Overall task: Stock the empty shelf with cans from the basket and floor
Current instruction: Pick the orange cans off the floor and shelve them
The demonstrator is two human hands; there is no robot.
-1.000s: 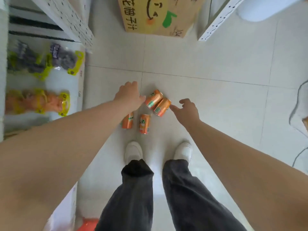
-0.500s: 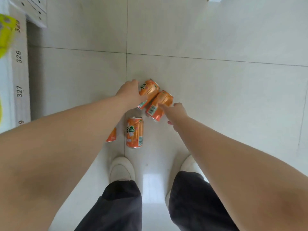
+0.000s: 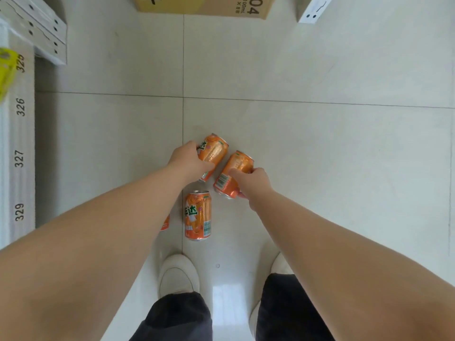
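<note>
Several orange soda cans lie on the pale tiled floor in front of my feet. My left hand (image 3: 188,159) grips the far can (image 3: 214,150), fingers curled round its side. My right hand (image 3: 254,183) grips a second can (image 3: 234,172) just to the right, thumb and fingers wrapped over it. A third can (image 3: 198,215) lies loose nearer my shoes. A fourth can (image 3: 165,223) shows only as a sliver behind my left forearm.
A white shelf edge (image 3: 21,153) with numbered labels runs down the left side. A cardboard box (image 3: 204,7) stands at the top, a white shelf post (image 3: 311,11) at the top right. My white shoes (image 3: 177,274) stand below the cans.
Both hands reached down to the two far cans and have closed round them. The view has tilted and moved closer to the floor.
</note>
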